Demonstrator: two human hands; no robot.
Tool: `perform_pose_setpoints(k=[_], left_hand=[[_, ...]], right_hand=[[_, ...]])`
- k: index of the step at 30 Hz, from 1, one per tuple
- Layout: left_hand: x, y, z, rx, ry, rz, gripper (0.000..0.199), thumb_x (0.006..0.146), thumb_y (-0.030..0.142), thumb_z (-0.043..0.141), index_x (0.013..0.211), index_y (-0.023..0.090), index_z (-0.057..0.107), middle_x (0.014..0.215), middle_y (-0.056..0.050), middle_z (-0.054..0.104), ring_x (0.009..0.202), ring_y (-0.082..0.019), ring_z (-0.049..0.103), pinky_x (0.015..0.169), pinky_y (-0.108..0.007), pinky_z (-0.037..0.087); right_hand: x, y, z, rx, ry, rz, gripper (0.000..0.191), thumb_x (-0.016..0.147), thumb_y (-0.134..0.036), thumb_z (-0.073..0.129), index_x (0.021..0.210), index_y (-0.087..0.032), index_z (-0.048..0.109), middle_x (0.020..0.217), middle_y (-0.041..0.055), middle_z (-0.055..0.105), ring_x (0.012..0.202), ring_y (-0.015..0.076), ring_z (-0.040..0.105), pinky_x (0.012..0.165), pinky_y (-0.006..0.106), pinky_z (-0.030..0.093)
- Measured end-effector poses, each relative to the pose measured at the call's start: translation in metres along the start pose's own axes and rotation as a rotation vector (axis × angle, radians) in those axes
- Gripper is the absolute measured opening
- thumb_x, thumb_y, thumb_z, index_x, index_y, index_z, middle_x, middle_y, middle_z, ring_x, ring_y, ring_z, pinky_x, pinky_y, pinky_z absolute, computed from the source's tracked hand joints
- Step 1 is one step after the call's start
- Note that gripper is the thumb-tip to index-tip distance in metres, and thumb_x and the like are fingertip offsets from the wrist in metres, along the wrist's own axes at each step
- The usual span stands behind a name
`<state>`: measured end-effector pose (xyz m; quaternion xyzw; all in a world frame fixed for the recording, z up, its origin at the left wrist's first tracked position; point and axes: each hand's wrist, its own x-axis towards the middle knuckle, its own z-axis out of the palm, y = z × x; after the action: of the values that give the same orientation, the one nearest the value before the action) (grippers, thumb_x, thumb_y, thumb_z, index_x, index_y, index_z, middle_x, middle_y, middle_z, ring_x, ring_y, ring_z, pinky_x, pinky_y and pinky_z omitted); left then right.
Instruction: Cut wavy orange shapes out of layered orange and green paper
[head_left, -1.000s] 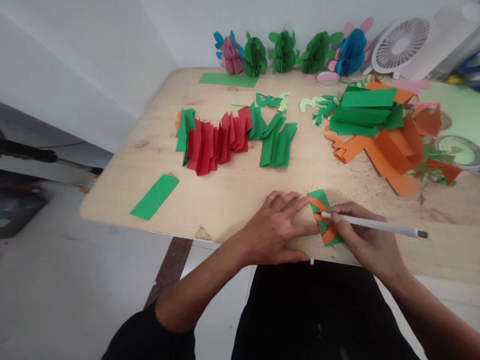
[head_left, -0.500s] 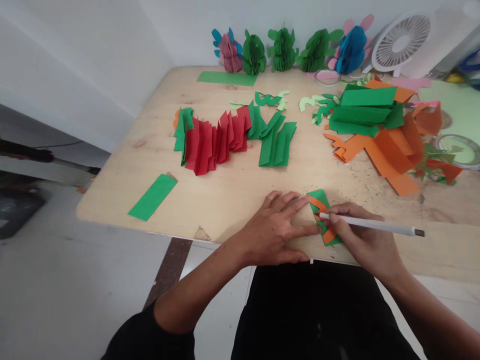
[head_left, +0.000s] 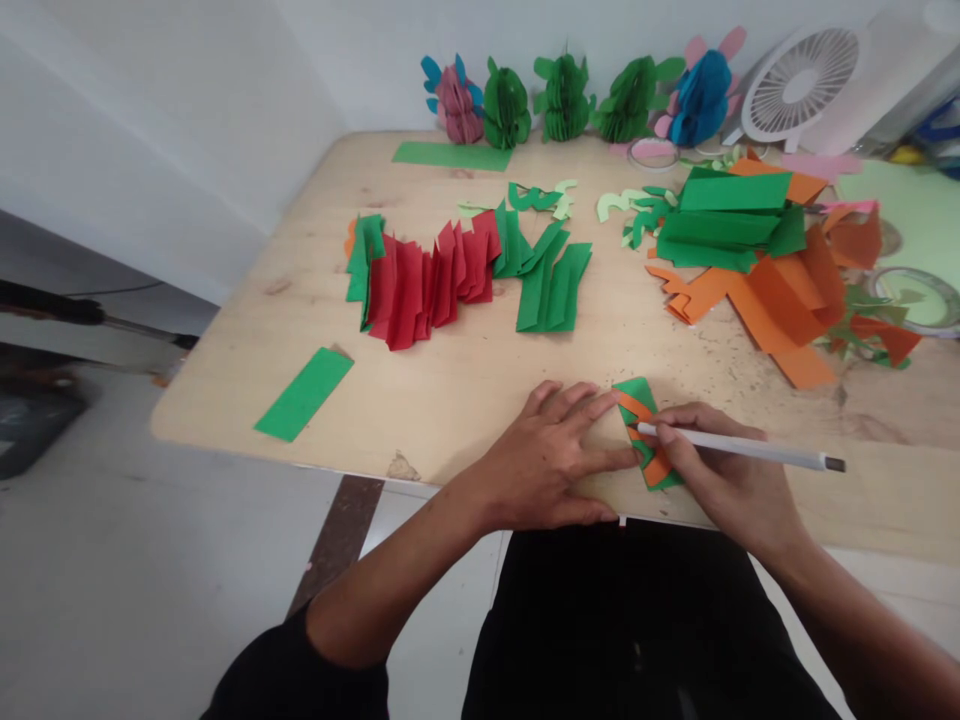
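Note:
Near the table's front edge lies a green paper strip with a wavy orange paper cutout on top of it. My left hand rests flat with fingers spread, its fingertips touching the left edges of both papers. Between thumb and fingers, my right hand grips a white pen. The pen's tip is at the cutout's inner edge, and its dark end points right. My right fingers partly cover the papers' right side.
Folded red papers and folded green papers stand mid-table. Another green strip lies left. Orange paper pieces and green folded sheets pile up at right. Paper figures and a white fan line the wall.
The pen and my right hand show only a very slight shift. The whole view has drifted a few pixels; my left hand stays in place on the papers.

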<state>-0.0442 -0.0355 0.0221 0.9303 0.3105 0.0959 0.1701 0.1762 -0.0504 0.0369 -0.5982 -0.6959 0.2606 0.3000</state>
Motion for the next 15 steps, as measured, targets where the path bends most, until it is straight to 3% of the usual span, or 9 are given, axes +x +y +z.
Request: perform_pose_setpoints(k=[15], left_hand=[[-0.0003,-0.0002,0.0009,-0.001,0.009,0.000,0.056,0.083,0.063,0.059,0.133,0.038,0.054,0.152,-0.013,0.033,0.136,-0.037,0.030,0.107,-0.059,0.021]], right_hand=[[0.0014,-0.0009,-0.0028,0.036,0.012,0.003,0.022,0.087,-0.042,0.058,0.083,-0.023,0.068,0.079,0.0038,0.072,0.069,0.0175,0.069,0.059,0.028,0.055]])
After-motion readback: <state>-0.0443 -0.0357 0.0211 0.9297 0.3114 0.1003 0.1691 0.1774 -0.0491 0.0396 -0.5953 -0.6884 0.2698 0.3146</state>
